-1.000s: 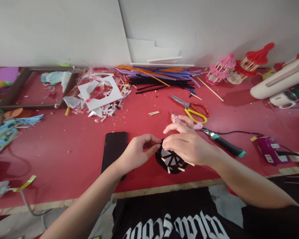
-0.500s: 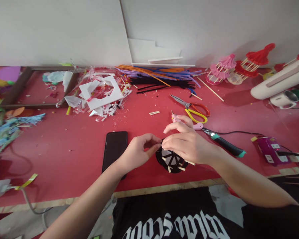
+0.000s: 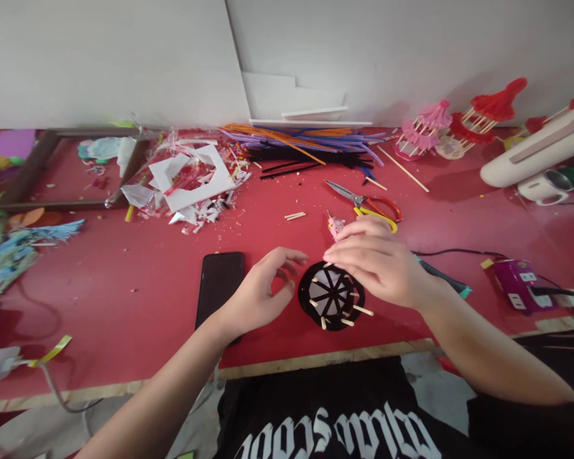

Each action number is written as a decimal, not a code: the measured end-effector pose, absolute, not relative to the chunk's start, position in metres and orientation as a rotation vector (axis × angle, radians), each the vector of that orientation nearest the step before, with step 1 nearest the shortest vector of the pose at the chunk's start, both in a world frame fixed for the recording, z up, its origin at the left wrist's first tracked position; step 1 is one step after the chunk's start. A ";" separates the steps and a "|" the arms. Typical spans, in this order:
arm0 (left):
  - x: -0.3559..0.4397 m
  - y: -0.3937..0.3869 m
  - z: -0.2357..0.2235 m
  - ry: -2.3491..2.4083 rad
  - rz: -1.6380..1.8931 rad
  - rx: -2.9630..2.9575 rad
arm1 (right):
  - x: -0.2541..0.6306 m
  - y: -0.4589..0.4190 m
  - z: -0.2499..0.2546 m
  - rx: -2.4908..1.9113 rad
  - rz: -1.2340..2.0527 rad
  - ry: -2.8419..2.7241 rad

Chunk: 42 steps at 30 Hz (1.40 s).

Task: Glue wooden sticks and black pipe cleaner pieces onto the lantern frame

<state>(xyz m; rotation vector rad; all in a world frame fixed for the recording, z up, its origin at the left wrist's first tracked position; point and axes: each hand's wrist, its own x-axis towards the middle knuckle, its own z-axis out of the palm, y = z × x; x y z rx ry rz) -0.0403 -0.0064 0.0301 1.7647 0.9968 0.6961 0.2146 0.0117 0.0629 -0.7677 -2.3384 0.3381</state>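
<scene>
A round black base (image 3: 303, 293) with pale wedge-shaped panels and black spokes lies on the red table, short wooden sticks (image 3: 348, 322) standing around its rim. My left hand (image 3: 265, 290) is just left of the base, fingers curved and apart, holding nothing. Over the back right part of the base hovers my right hand (image 3: 382, 258). Its fingers are loosely extended, with nothing visible in them, and the fingertips are close to a stick at the back rim; its thumb is hidden. Behind that hand is a pink glue-gun-like tool (image 3: 335, 227), mostly covered.
Scissors (image 3: 358, 196) and a partly covered cutter (image 3: 444, 276) lie near my right hand. A phone (image 3: 220, 287) is on the left. Farther back are pipe cleaners (image 3: 310, 153), foam scraps (image 3: 191, 185) and pink and red stick models (image 3: 423, 131). A purple power block (image 3: 521, 287) is at right.
My hands were together at the base's back left rim. They have parted: the left opened and drew back slightly, the right moved to the right, uncovering most of the base.
</scene>
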 end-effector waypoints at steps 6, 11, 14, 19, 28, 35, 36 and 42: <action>-0.051 -0.019 0.026 0.736 0.609 1.901 | 0.239 0.001 0.065 -0.871 0.485 -2.114; -0.043 -0.018 0.018 0.700 0.648 1.883 | 0.254 -0.022 0.060 -0.826 0.825 -2.211; -0.038 -0.015 0.017 0.675 0.665 1.861 | 0.256 -0.035 0.060 -0.870 0.785 -2.243; -0.033 -0.013 0.019 0.643 0.687 1.840 | 0.231 -0.056 0.075 -0.994 0.446 -2.215; -0.030 -0.015 0.012 0.665 0.677 1.996 | 0.182 -0.063 0.084 -1.082 0.287 -2.297; -0.029 -0.017 0.011 0.638 0.684 1.984 | 0.181 -0.059 0.080 -1.086 0.319 -2.303; -0.029 -0.018 0.011 0.639 0.685 1.987 | 0.181 -0.059 0.080 -1.084 0.323 -2.311; -0.028 -0.017 0.013 0.653 0.676 2.012 | 0.183 -0.056 0.080 -1.089 0.309 -2.361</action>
